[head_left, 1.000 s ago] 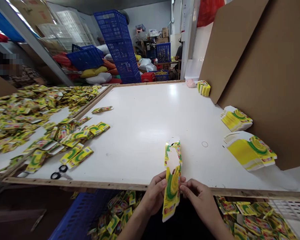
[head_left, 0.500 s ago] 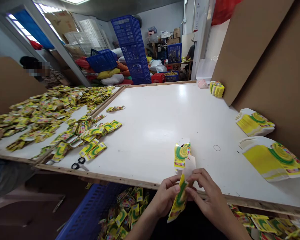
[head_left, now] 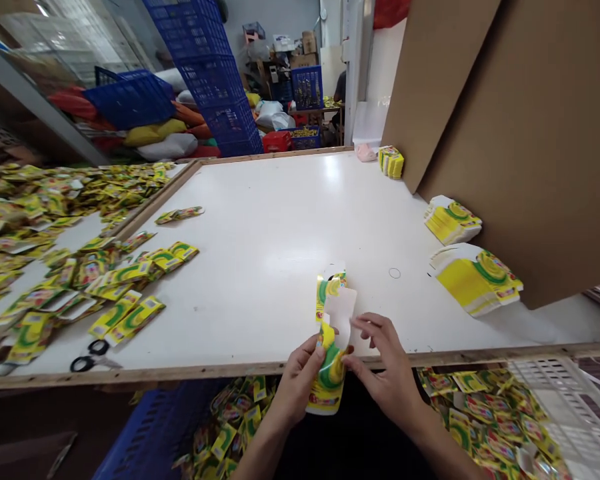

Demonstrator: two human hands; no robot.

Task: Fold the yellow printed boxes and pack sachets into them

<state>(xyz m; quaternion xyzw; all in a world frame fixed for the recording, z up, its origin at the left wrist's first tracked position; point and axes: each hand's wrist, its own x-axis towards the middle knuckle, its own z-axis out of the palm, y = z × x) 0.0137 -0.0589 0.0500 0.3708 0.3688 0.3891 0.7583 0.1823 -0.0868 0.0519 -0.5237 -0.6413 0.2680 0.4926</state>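
A yellow and green printed card packet (head_left: 329, 373) with a white flap standing up hangs over the table's front edge. My left hand (head_left: 303, 377) grips its left side, thumb on the printed face. My right hand (head_left: 387, 360) is at its right edge, fingers apart, with the thumb and fingertips beside the flap. Just behind the packet, another yellow card piece (head_left: 322, 293) lies on the white table (head_left: 280, 233), partly hidden by the flap.
Fanned card stacks (head_left: 475, 280) lie at the right by brown cardboard (head_left: 535, 153). Packets (head_left: 135, 320) and black-handled scissors (head_left: 90, 357) lie at the left. Below the edge are a blue crate (head_left: 145, 427) and a white crate (head_left: 555, 400). Blue crates (head_left: 215, 87) stand behind.
The view has swung left to right, so the table contents appear further left. The packet now faces the camera more, its flap spread. My right hand's fingers have loosened and moved off the flap.
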